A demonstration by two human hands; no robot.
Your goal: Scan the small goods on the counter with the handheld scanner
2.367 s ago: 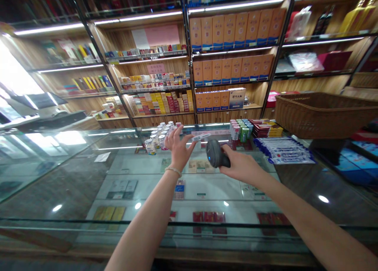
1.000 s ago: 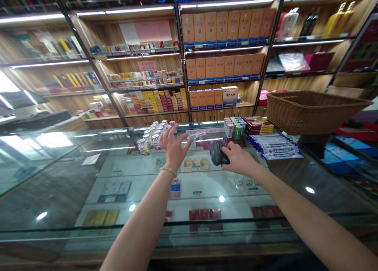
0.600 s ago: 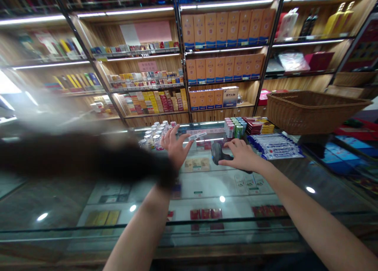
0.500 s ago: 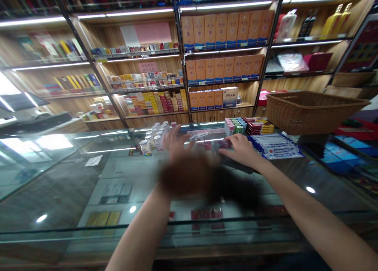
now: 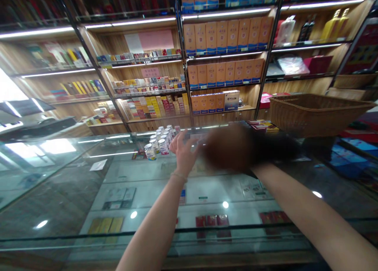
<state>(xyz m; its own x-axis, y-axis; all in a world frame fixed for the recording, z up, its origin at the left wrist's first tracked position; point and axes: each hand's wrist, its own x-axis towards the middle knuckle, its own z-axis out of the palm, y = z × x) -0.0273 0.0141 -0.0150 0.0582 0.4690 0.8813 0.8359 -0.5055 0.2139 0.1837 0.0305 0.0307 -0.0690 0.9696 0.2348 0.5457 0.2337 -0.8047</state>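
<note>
My left hand (image 5: 184,151) reaches over the glass counter (image 5: 132,200), its fingers apart, just right of a group of small white-capped bottles (image 5: 163,141). Nothing shows between its fingers. A large blurred brown and black shape (image 5: 233,147) hangs close to the camera and covers my right hand; only the right forearm is visible below it. What the shape is, I cannot make out. Whether my right hand touches anything is hidden.
A wicker basket (image 5: 319,115) stands at the right of the counter, near red and yellow packs (image 5: 267,125). Lit shelves behind hold orange boxes (image 5: 211,74) and small packs. A white paper (image 5: 98,165) lies at the left.
The blurred shape has moved right and up, off my left wrist and over my right hand. It now hides the coloured tubes and most of the blue-and-white packets. My left hand has shifted slightly right.
</note>
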